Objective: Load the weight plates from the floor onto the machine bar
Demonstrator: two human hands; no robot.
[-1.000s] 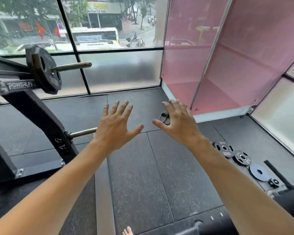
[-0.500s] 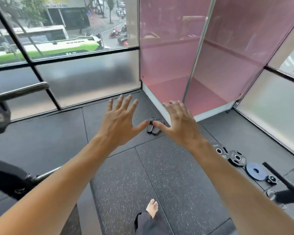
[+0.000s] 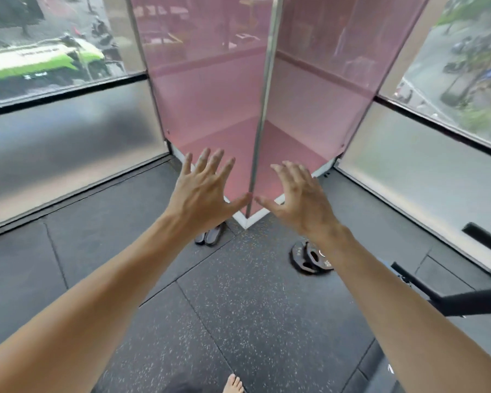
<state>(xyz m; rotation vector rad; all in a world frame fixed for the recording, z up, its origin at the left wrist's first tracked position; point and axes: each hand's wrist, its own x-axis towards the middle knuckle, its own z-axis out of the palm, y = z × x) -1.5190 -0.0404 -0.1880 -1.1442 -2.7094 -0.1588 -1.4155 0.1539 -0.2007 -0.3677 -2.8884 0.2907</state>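
Both arms reach forward at chest height with nothing in either palm: the left hand is spread flat with fingers fanned, the right hand is released too, its fingers slightly curled, and the two thumbs nearly meet in front of the steel corner post of the pink tinted glass panels. The landmark to steer by is the black round iron weight plate with grip cut-outs, lying flat on the dark speckled rubber floor just below the right wrist and partly hidden behind that forearm. A pair of grey slippers sits to the left of the plate, near the base of the corner post. To the right of the plate, black padded machine bars cross the frame edge; the loading bar itself is not in view. A bare foot shows well in front of the plate, toward the wearer.

My guess is that the pickup has not begun. The risks from here: a flat iron disc offers little edge to hook, so a shallow fingertip hold could slip and drop it toward the bare toes; stepping in could catch the slippers; swinging the plate right could strike the padded bars
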